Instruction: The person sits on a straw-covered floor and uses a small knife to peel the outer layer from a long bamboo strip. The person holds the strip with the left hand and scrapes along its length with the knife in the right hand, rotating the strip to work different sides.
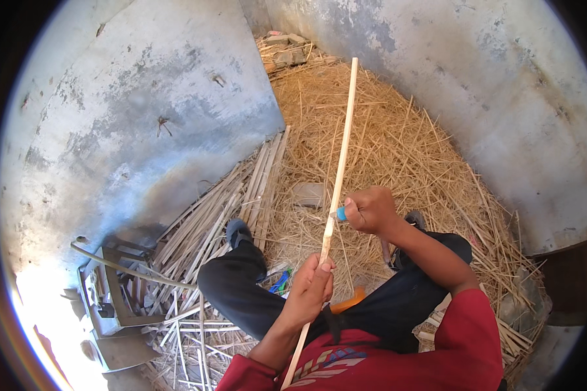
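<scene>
A long, pale bamboo strip (343, 150) runs up and away from my lap, leaning slightly to the right. Below its middle, the fingers of my left hand (311, 289) are wrapped around it, just under a joint in the strip. Higher up, my right hand (372, 210) is closed on a small blue-handled tool (342, 214). The tool's tip meets the strip's right side, and most of the tool is hidden in my fist. The lower end of the strip passes in front of my red shirt (398, 362).
Bamboo shavings (385, 130) cover the floor ahead, between a left wall (143, 98) and a right wall (496, 124). Cut strips (205, 212) lie piled at the left, beside a frame-like object (114, 287). Bricks (287, 55) sit at the far end. My bent legs (231, 280) flank the strip.
</scene>
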Demonstrator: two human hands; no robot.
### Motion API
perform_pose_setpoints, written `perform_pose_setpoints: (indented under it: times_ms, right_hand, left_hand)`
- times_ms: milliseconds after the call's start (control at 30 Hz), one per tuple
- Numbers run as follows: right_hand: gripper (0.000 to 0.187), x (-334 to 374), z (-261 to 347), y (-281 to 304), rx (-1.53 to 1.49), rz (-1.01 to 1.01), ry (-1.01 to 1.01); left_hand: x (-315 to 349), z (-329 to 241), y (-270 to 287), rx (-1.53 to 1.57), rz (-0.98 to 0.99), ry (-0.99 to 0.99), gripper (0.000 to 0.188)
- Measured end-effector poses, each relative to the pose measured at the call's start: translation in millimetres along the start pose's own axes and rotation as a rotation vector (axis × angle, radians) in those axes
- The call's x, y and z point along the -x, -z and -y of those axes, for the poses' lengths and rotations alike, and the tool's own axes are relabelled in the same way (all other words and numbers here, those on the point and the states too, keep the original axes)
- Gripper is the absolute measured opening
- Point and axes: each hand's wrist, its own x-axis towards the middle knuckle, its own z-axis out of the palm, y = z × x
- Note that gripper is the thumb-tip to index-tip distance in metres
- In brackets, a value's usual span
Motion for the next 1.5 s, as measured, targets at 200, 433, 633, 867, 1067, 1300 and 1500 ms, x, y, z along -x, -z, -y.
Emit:
perform_pose_setpoints:
  times_ms: [200,433,633,867,1067,1300,1500]
  right_hand:
    - [0.036,-13,-13,-5,0.073,-0.099,0.073]
    - [0.035,-20,-30,-3,0.035,-0.149,-0.071]
    - [0.038,-32,-44,6,0.083,-0.199,-0.116]
    - [0.042,-46,-87,17,0.208,-0.193,-0.148]
    - [0.046,-61,-124,39,0.291,-0.277,-0.219]
    - [0.048,-73,-187,74,0.421,-0.356,-0.297]
    - [0.050,-88,-229,112,0.436,-0.356,-0.489]
  left_hand:
    - [-5,-8,-2,-0.107,-0.016,-0.037,0.020]
    - [-1,-10,-5,-0.155,0.006,-0.034,0.020]
    - [-1,-15,-10,-0.216,0.003,-0.039,0.019]
    - [6,-14,-17,-0.207,0.058,-0.024,0.019]
    - [16,-14,-25,-0.252,0.096,0.032,0.019]
    - [33,-5,-27,-0.225,0.170,0.087,0.019]
    - [46,-9,-28,-0.180,0.215,0.110,0.020]
